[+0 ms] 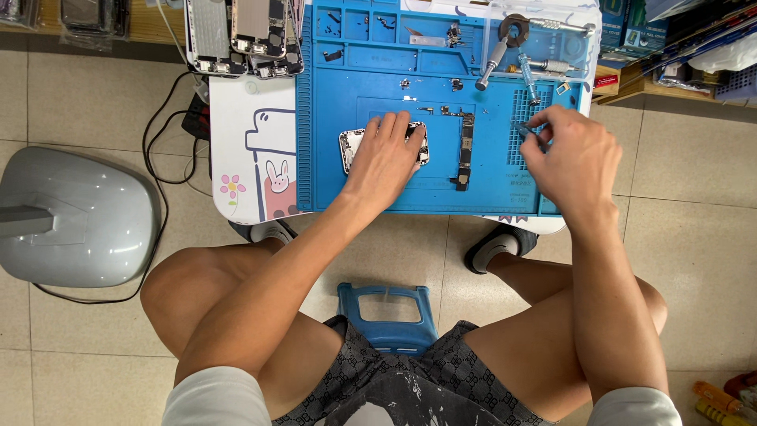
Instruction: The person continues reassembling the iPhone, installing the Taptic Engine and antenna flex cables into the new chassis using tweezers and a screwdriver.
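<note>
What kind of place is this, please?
Probably a small phone repair stall or workshop: a blue repair mat holds an opened phone and a circuit board, with screwdrivers above and more opened phones nearby.

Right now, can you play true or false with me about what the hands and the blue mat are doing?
1. The left hand lies flat on the opened phone. True.
2. The right hand is down on the knee. False: it is over the blue mat's right edge, pinching a thin tool.
3. A long circuit board lies between the two hands. True.
4. The mat is red. False: it is blue.
5. Screwdrivers lie at the mat's far end. True.
</note>
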